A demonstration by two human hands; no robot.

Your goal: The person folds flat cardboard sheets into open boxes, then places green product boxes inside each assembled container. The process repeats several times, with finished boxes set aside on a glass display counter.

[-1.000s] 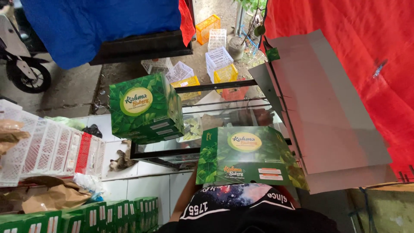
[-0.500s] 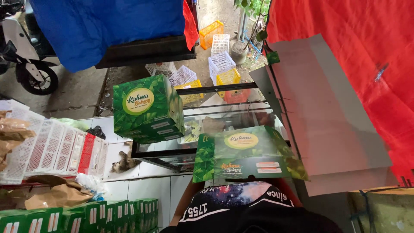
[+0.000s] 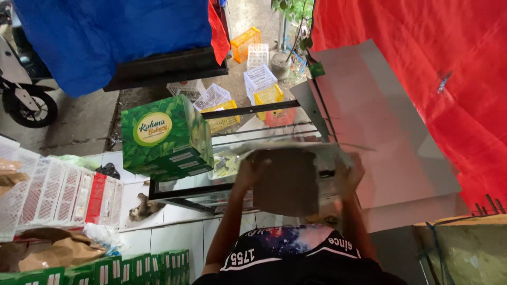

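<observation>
I hold a flat cardboard box blank [image 3: 288, 179] in front of my chest, its plain brown inner side turned towards me. My left hand [image 3: 252, 170] grips its left edge. My right hand [image 3: 349, 174] grips its right edge. An assembled green box with leaf print and a round yellow label [image 3: 166, 138] stands on the glass display case [image 3: 232, 134] to the left of my hands. A stack of grey cardboard sheets [image 3: 369, 121] lies on the case to the right.
White and red plastic crates [image 3: 58, 192] lie at left on the tiled counter [image 3: 174, 221]. Flat green boxes [image 3: 127, 266] stack at bottom left, near brown paper [image 3: 47, 253]. Red cloth [image 3: 422, 68] hangs right, blue cloth [image 3: 111, 37] above. Baskets [image 3: 261, 79] and a scooter [image 3: 24, 95] sit beyond.
The box in my hands has tipped over: its green printed top faced me before, and now its brown inside does. My hands have shifted onto its side edges.
</observation>
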